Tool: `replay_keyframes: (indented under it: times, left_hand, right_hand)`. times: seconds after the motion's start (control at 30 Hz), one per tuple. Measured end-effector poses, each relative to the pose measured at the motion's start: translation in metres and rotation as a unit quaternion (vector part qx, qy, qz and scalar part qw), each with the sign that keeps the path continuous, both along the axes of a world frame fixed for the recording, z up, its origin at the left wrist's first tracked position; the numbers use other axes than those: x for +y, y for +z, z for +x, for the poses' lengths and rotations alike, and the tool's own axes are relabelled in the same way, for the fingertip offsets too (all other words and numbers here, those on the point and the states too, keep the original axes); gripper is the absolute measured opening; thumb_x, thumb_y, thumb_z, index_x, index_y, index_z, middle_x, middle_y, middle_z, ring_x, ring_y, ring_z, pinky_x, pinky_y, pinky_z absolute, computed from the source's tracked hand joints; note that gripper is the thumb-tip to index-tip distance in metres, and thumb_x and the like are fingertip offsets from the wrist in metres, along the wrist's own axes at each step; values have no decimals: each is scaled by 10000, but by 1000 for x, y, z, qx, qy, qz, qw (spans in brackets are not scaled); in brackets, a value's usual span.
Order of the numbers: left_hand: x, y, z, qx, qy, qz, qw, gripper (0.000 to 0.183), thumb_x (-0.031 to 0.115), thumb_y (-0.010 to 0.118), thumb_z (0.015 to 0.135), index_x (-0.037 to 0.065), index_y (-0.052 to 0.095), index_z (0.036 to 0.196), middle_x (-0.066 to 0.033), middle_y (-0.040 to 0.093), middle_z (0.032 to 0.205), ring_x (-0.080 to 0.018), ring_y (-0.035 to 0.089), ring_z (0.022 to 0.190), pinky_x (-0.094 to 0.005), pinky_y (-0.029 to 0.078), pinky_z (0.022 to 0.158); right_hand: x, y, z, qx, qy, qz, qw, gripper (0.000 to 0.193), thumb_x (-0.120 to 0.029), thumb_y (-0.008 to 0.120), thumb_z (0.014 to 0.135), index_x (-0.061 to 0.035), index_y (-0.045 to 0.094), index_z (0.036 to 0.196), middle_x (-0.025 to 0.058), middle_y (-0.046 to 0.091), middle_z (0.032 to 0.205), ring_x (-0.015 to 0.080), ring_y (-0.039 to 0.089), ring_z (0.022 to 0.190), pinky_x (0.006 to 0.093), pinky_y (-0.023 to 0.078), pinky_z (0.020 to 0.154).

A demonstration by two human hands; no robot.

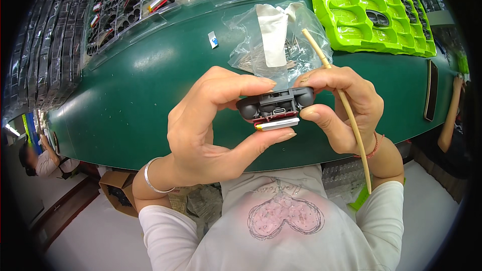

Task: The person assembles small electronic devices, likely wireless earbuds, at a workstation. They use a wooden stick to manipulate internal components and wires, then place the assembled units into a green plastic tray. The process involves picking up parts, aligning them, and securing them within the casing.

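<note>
Both my hands hold a black plastic earbud charging-case insert (282, 101) above the table. It has rounded ends, a red circuit board with a metal USB port on the side toward me, and a flat silver battery (279, 124) beneath. My left hand (201, 120) is closed on it, fingers along the top and thumb under the battery. At the insert's right end my right hand (346, 100) pinches with thumb and forefinger. A pale wooden stick (352, 116) slants through the fingers of that same hand.
On the green table (135, 105), a clear bag (246, 35) of thin metal pins lies beyond my hands, beside a small white sticker (213, 40). Clear trays (145, 25) with batteries stand far left, a bright green tray (351, 17) far right. A phone-like dark slab (431, 90) lies right; people sit either side.
</note>
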State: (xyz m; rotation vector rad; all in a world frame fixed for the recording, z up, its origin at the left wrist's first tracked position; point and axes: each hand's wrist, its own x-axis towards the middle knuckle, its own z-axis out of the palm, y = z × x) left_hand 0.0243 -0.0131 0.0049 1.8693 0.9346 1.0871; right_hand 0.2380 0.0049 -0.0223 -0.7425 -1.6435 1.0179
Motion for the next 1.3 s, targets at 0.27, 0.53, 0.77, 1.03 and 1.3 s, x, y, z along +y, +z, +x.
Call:
replay_keyframes:
  times: [0.27, 0.53, 0.77, 1.03, 1.3]
  left_hand:
    - [-2, 2, 0, -19, 3, -32, 999, 619, -22, 856, 625, -48, 516, 1142, -134, 551, 1032, -179, 618, 917, -279, 569, 787]
    - [-2, 2, 0, -17, 11, -36, 999, 599, -41, 847, 624, -38, 526, 1130, -130, 554, 1030, -181, 616, 922, -289, 586, 768]
    - [0, 1, 0, -6, 16, -31, 999, 554, -59, 830, 639, -32, 537, 1109, -125, 560, 1006, -184, 611, 921, -279, 572, 762]
    - [2, -3, -1, -14, 13, -10, 1000, 516, -77, 819, 643, -30, 556, 1085, -119, 568, 990, -196, 604, 923, -275, 526, 732]
    - [5, -7, -2, -6, 12, 14, 1000, 469, -78, 819, 642, -8, 573, 1036, -123, 589, 978, -217, 610, 915, -297, 515, 752]
  right_hand:
    - [1, 1, 0, -17, 2, -5, 1000, 254, -25, 762, 754, 34, 636, 967, 113, 666, 829, 140, 638, 653, 240, 508, 613]
    - [1, 0, 0, -24, 4, -9, 1000, 258, -19, 761, 754, 34, 636, 974, 110, 667, 840, 135, 638, 657, 237, 509, 613]
    - [1, -2, -1, -24, -7, -13, 1000, 252, -7, 755, 756, 33, 640, 977, 115, 669, 853, 135, 637, 660, 237, 516, 611]
    - [2, -6, -2, -2, -3, -8, 1000, 247, 13, 747, 755, 37, 635, 974, 129, 677, 880, 134, 624, 653, 234, 520, 595]
    - [5, -3, 7, -45, 63, 1, 997, 275, 48, 674, 818, 51, 548, 1062, 248, 640, 973, 238, 661, 881, 301, 552, 726]
